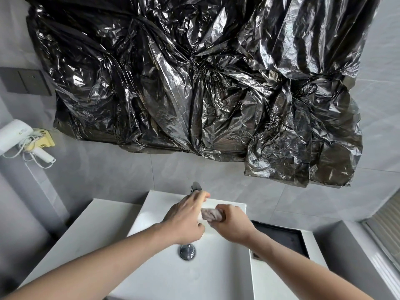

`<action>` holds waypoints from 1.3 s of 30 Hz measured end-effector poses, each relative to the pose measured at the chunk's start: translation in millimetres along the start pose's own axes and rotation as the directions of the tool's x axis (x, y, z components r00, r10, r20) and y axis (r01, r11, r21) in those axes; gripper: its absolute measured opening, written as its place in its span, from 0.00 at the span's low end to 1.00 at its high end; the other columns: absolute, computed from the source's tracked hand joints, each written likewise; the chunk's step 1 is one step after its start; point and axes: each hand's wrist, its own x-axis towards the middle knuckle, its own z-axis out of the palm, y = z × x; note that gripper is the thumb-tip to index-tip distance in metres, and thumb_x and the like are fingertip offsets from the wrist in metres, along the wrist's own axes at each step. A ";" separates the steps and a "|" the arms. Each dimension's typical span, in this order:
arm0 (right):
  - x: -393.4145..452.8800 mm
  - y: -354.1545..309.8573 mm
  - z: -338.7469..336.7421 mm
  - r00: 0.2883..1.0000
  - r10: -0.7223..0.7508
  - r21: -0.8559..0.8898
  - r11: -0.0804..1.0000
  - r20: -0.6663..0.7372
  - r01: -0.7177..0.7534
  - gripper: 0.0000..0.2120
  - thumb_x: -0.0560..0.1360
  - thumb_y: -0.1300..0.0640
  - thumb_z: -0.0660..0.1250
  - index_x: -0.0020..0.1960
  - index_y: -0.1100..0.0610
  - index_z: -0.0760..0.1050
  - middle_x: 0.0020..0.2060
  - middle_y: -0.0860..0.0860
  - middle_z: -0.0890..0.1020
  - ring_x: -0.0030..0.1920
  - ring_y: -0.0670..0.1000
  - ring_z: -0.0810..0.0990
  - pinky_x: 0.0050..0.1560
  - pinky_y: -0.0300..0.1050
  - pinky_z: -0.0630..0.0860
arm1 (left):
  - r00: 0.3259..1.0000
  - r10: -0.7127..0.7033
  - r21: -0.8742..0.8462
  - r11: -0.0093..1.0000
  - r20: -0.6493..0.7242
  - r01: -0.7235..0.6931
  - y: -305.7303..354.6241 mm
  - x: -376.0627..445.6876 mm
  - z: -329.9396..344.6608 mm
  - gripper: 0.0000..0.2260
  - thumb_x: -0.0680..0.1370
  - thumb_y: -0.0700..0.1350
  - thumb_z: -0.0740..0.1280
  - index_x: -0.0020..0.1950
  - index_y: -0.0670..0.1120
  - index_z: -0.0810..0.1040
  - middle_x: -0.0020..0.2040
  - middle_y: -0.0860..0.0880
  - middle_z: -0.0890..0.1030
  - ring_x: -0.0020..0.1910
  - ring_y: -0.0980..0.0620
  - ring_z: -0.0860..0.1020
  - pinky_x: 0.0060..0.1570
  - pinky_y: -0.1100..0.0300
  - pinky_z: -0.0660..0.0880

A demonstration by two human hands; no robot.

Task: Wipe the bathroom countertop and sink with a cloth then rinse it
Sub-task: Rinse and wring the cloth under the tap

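Grey wall tiles (112, 169) fill the background, and a large sheet of crumpled black plastic (194, 79) hangs on the wall above a white sink (216, 276). Both hands are over the basin, close to the tap (195, 187) at the back edge. Between them is a grey cloth (211, 214), twisted into a short roll whose long axis runs from left to right, nearly level, with one end pointing to each hand. The left hand (186, 219) has its fingers curled around the left end of the cloth, and its fingertips reach up close to the tap. The right hand (231, 224) grips the right end in a closed fist. The cloth is above the basin and does not touch it. A round metal drain (187, 252) lies in the bottom of the sink, just below the left wrist. White worktop (86, 230) lies on the left of the sink, and on the right there is a dark rectangular tray (285, 237). On the left wall hang a white hair dryer (15, 135) and a dark switch plate (26, 81).
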 end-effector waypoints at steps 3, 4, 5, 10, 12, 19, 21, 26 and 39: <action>-0.5 -10.1 -16.1 0.924 0.142 0.385 0.878 0.356 -0.283 0.15 0.72 0.55 0.74 0.35 0.51 0.68 0.26 0.45 0.67 0.28 0.48 0.62 0.28 0.42 0.59 | 0.929 0.366 0.249 0.905 -0.045 -0.345 -5.6 -15.9 -1.1 0.33 0.71 0.44 0.64 0.75 0.55 0.61 0.72 0.57 0.65 0.67 0.53 0.69 0.63 0.59 0.71; -2.1 -14.5 -20.7 0.858 0.135 0.427 0.823 0.495 -0.375 0.15 0.72 0.55 0.73 0.35 0.50 0.67 0.27 0.46 0.65 0.27 0.48 0.59 0.27 0.41 0.55 | 0.916 0.401 0.287 0.880 -0.019 -0.379 -8.9 -18.1 1.2 0.33 0.71 0.45 0.65 0.76 0.54 0.61 0.72 0.56 0.66 0.66 0.53 0.70 0.63 0.59 0.71; -3.7 -18.9 -23.1 0.788 0.092 0.442 0.786 0.609 -0.433 0.17 0.73 0.56 0.72 0.35 0.48 0.65 0.27 0.47 0.63 0.27 0.47 0.56 0.27 0.40 0.51 | 0.914 0.406 0.312 0.871 -0.018 -0.380 -12.2 -18.2 3.9 0.33 0.71 0.46 0.66 0.76 0.53 0.61 0.71 0.55 0.67 0.64 0.53 0.72 0.61 0.59 0.73; -6.5 -42.9 -8.3 0.698 0.014 0.459 0.744 0.716 -0.486 0.20 0.74 0.62 0.69 0.31 0.48 0.62 0.26 0.46 0.59 0.24 0.46 0.52 0.28 0.41 0.46 | 0.946 0.322 0.444 0.852 -0.028 -0.277 -13.0 2.7 1.5 0.20 0.65 0.45 0.73 0.55 0.48 0.71 0.49 0.50 0.76 0.45 0.47 0.78 0.39 0.54 0.74; -1.6 -45.8 4.5 0.806 0.123 0.384 0.831 0.579 -0.403 0.19 0.70 0.64 0.70 0.31 0.49 0.62 0.25 0.47 0.62 0.24 0.48 0.57 0.28 0.41 0.50 | 0.972 0.230 0.537 0.815 0.049 -0.219 -5.5 12.0 -8.6 0.14 0.69 0.42 0.71 0.52 0.47 0.72 0.46 0.47 0.81 0.44 0.42 0.81 0.36 0.52 0.69; 11.0 -35.6 23.4 0.998 0.011 -0.325 0.946 0.060 0.009 0.09 0.72 0.61 0.61 0.35 0.53 0.67 0.35 0.54 0.76 0.40 0.60 0.74 0.40 0.46 0.69 | 0.970 -0.149 0.539 0.842 0.190 0.024 12.6 31.4 -2.0 0.07 0.72 0.36 0.67 0.48 0.46 0.80 0.50 0.43 0.84 0.50 0.40 0.82 0.40 0.55 0.71; 14.1 -31.7 20.9 0.997 -0.078 -0.446 0.892 0.018 0.078 0.07 0.73 0.61 0.61 0.39 0.52 0.74 0.43 0.57 0.83 0.43 0.63 0.77 0.42 0.47 0.67 | 0.946 -0.267 0.447 0.880 0.186 0.161 12.1 34.4 5.3 0.05 0.72 0.38 0.67 0.45 0.46 0.77 0.49 0.44 0.83 0.49 0.41 0.82 0.40 0.56 0.72; 23.1 -15.9 22.2 0.973 -0.225 -0.608 0.766 0.050 0.208 0.11 0.76 0.60 0.62 0.53 0.52 0.80 0.51 0.57 0.86 0.51 0.65 0.83 0.42 0.49 0.65 | 0.839 -0.431 0.137 0.902 0.332 0.409 10.8 40.0 21.9 0.02 0.72 0.41 0.62 0.40 0.47 0.70 0.37 0.48 0.75 0.36 0.45 0.75 0.31 0.60 0.67; 40.3 18.8 31.2 0.925 -0.367 -0.651 0.678 0.102 0.341 0.10 0.60 0.50 0.73 0.30 0.50 0.71 0.22 0.48 0.77 0.21 0.52 0.76 0.24 0.39 0.56 | 0.709 -0.413 -0.217 0.757 0.572 0.617 1.4 34.8 50.5 0.10 0.57 0.37 0.66 0.33 0.47 0.68 0.29 0.47 0.63 0.25 0.50 0.58 0.29 0.61 0.55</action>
